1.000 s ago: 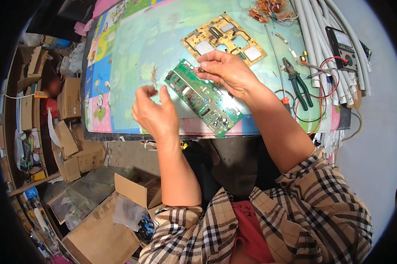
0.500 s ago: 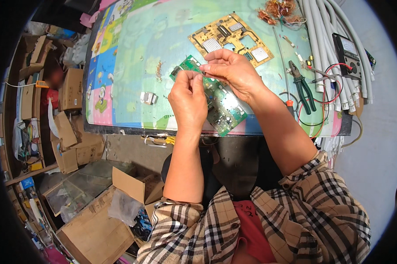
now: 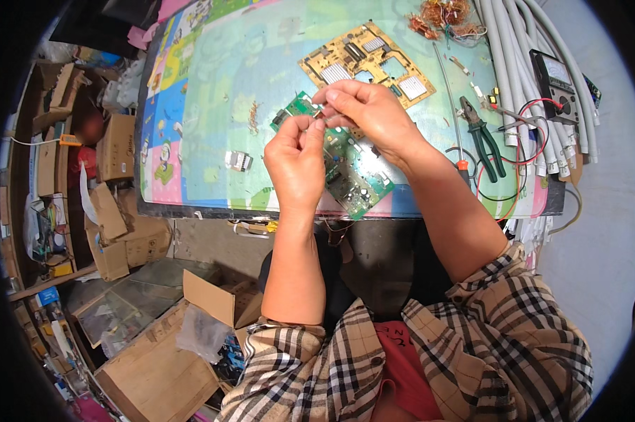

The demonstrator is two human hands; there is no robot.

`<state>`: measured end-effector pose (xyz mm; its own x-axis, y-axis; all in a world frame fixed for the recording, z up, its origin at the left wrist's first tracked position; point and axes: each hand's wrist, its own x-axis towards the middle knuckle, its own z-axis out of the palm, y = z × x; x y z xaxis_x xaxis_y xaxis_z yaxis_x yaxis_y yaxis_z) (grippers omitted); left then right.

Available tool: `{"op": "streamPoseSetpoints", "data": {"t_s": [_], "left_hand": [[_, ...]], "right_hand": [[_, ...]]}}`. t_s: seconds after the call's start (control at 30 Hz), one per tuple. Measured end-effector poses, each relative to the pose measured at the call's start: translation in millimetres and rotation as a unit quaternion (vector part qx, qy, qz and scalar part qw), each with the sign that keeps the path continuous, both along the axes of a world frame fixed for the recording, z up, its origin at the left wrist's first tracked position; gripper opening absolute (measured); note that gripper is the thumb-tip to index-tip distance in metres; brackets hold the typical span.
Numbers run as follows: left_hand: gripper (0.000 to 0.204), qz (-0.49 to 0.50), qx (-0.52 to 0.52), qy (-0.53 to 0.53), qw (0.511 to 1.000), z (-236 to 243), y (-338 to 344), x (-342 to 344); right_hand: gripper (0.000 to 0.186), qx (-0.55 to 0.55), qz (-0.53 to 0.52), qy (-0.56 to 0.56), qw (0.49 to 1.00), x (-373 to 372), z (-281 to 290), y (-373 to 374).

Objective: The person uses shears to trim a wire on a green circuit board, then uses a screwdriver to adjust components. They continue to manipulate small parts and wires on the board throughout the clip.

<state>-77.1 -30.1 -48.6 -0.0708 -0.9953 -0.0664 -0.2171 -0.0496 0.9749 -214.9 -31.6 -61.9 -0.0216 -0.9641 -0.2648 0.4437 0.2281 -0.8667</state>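
Over a green circuit board [image 3: 363, 179] at the near edge of the table, my two hands meet fingertip to fingertip. My left hand [image 3: 296, 165] is closed, thumb pressed to the index finger. My right hand [image 3: 375, 121] reaches in from the right, its thumb and fingers pinched together beside the left fingertips. Something tiny and brownish shows between them, too small to name. Both hands cover part of the green board. Just beyond lies a yellow-brown circuit board [image 3: 396, 58] with silver heat sinks.
Right of the boards lie green-handled pliers [image 3: 483, 144], a screwdriver [image 3: 462, 164] and a black multimeter [image 3: 555, 81] with leads. White corrugated tubes [image 3: 504, 42] line that side. Copper wire [image 3: 444, 15] is heaped at the back. A small metallic part [image 3: 238, 161] and copper strands [image 3: 253, 118] lie left.
My left hand has shifted slightly left. The right fingers have changed their bend and spread a little at the fingertips. The boards and tools lie as before.
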Motion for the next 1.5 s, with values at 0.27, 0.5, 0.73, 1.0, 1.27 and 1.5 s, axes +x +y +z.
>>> {"op": "streamPoseSetpoints", "data": {"t_s": [0.27,0.5,0.73,1.0,1.27,1.5], "left_hand": [[0.011,-0.022,0.056,0.009,0.998,0.7,0.0,3.9],[0.013,-0.032,0.053,0.042,0.997,-1.9,0.5,4.3],[0.015,-0.014,0.045,0.062,0.997,6.0,1.9,5.5],[0.013,0.01,0.032,0.06,0.998,8.0,-0.8,11.7],[0.012,0.003,0.036,0.02,0.999,12.1,0.9,10.0],[0.013,-0.026,0.036,-0.006,0.999,8.2,1.3,14.8]], "right_hand": [[0.024,-0.067,0.032,0.203,0.976,1.6,-2.9,1.4],[0.023,-0.061,0.001,0.173,0.983,5.6,-3.5,2.7],[0.018,-0.059,0.015,0.155,0.986,5.4,-2.3,2.9],[0.012,-0.088,0.037,0.292,0.952,3.7,10.5,6.5],[0.026,-0.185,0.036,0.254,0.949,4.3,-3.0,3.7],[0.027,-0.216,0.093,0.364,0.901,6.3,0.1,10.0]]}}
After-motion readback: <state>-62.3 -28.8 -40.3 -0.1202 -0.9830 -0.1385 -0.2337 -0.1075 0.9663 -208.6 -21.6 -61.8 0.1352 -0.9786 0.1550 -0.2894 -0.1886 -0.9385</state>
